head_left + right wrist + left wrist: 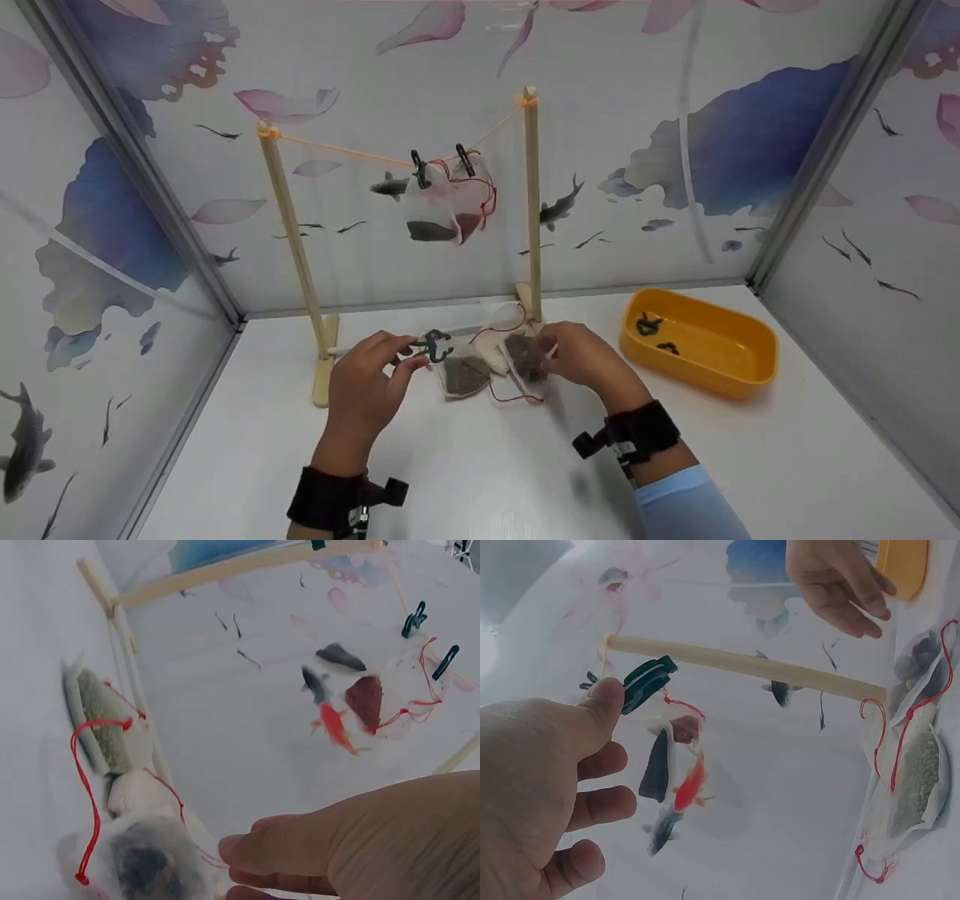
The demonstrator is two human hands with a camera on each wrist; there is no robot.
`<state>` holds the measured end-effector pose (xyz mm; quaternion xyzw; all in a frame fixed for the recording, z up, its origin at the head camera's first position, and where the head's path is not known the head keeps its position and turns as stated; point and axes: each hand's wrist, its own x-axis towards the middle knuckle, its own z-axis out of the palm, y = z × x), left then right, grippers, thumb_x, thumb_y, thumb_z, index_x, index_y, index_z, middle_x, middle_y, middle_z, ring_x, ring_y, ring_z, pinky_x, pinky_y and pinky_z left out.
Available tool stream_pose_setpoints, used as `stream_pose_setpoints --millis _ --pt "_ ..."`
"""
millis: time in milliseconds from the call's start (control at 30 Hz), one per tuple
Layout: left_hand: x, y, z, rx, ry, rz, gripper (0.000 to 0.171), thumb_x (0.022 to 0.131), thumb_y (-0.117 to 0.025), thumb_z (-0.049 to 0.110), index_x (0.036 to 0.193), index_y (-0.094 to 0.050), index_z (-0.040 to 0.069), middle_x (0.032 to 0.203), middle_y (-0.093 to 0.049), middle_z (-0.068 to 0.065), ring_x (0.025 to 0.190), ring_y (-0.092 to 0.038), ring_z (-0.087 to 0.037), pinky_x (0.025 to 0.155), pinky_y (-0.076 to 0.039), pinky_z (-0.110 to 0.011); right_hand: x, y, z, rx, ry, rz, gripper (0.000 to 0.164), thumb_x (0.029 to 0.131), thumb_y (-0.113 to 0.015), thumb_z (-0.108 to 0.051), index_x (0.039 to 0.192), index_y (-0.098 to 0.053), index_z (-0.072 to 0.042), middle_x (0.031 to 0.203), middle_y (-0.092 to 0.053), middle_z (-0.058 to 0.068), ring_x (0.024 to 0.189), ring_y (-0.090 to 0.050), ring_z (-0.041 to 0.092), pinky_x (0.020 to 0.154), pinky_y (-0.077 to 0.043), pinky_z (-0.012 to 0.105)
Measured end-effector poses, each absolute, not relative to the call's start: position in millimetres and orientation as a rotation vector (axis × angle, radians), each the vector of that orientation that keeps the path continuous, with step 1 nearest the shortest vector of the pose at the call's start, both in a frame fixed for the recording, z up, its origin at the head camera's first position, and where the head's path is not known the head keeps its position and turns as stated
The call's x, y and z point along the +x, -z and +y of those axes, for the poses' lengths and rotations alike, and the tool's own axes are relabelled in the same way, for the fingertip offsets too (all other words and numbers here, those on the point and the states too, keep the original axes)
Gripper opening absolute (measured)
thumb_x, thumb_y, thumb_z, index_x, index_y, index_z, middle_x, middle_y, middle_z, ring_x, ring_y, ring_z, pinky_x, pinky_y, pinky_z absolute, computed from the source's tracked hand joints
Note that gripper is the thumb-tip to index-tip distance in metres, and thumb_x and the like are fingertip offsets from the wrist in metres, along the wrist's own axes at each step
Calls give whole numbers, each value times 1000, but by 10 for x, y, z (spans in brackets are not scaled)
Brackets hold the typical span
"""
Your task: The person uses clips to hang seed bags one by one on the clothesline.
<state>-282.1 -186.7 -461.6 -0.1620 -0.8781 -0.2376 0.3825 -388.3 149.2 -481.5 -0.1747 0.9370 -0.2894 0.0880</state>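
Observation:
My left hand (367,394) pinches a dark green clip (649,685) between thumb and forefinger, above the table; its other fingers are loosely bent. My right hand (589,360) hovers over a white mesh drawstring bag with dark chunks (146,862), its fingers relaxed and nothing between them. Beside that bag lie a bag of green grains (463,377) and a pale-filled bag (491,352), all with red cords. From an orange string (337,149), two dark clips (419,169) hold up a bag with black contents (430,229) and one with reddish contents (469,223).
Two wooden posts, a left post (292,225) and a right post (533,210), carry the string behind the bags. A yellow bin (712,367) with a few dark clips (649,324) stands at right. Patterned panels (637,97) enclose the white table (465,480).

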Motion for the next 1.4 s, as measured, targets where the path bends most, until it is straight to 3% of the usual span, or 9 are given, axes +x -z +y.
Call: stream_pose_setpoints --millis 200,333,433,567,667,867,1033,1167,1400 --pt "-2872 4675 -1930 -341 596 -2257 27 92 -96 27 110 -88 8 91 -81 -2 77 -74 -17 61 -58 -34 -3970 4963 1608 -449 616 2786 24 95 -92 -9 113 -77 -10 108 -77 10 96 -70 26 89 -62 48" --pt "-2895 4702 -1987 -279 598 -2295 24 95 -94 26 110 -88 9 91 -80 -1 75 -72 -14 62 -57 -34 -4026 5079 1628 -378 691 2743 22 94 -95 -21 99 -75 -12 95 -72 5 85 -65 23 76 -57 40" --pt "-2899 4702 -2024 -239 619 -2302 23 96 -93 26 109 -88 8 89 -79 -2 71 -68 -13 60 -52 -31 -4077 5165 1619 -337 798 2721 29 93 -96 -26 89 -72 -11 84 -67 3 77 -63 20 66 -52 33" --pt "-2902 4706 -2053 -220 625 -2285 22 96 -93 24 108 -88 6 87 -78 -4 68 -64 -13 58 -47 -29 -4109 5243 1593 -303 878 2718 36 88 -100 -22 86 -66 -9 80 -62 1 75 -61 19 64 -47 31" --pt "-2914 4716 -2067 -214 623 -2275 20 97 -92 23 106 -88 6 86 -78 -4 68 -67 -14 58 -49 -31 -4096 5271 1560 -267 896 2721 40 84 -102 -21 90 -64 -9 83 -61 2 79 -60 21 67 -47 33" --pt "-2939 4739 -2091 -179 618 -2270 16 98 -91 20 104 -88 6 85 -79 -5 73 -75 -18 61 -56 -38 -4032 5282 1442 -199 878 2757 53 81 -106 -36 101 -66 -9 93 -66 7 86 -62 25 72 -49 37" --pt "-2953 4763 -2094 -160 605 -2267 17 99 -90 21 104 -88 5 85 -80 -6 74 -77 -19 62 -59 -40 -3961 5289 1351 -215 877 2789 59 77 -108 -30 113 -66 -8 105 -72 9 97 -66 28 87 -57 46" --pt "-2953 4767 -2089 -152 618 -2274 18 99 -90 21 104 -88 5 86 -80 -6 75 -76 -20 62 -58 -40 -3960 5291 1325 -227 849 2798 63 81 -103 -19 126 -61 -7 114 -72 12 105 -67 29 98 -59 51" --pt "-2951 4774 -2088 -141 622 -2276 18 99 -91 22 104 -88 5 86 -79 -6 74 -76 -19 62 -58 -40 -4010 5132 1384 -263 906 2770 47 96 -78 5 135 -59 -11 111 -70 13 94 -64 27 77 -56 41"
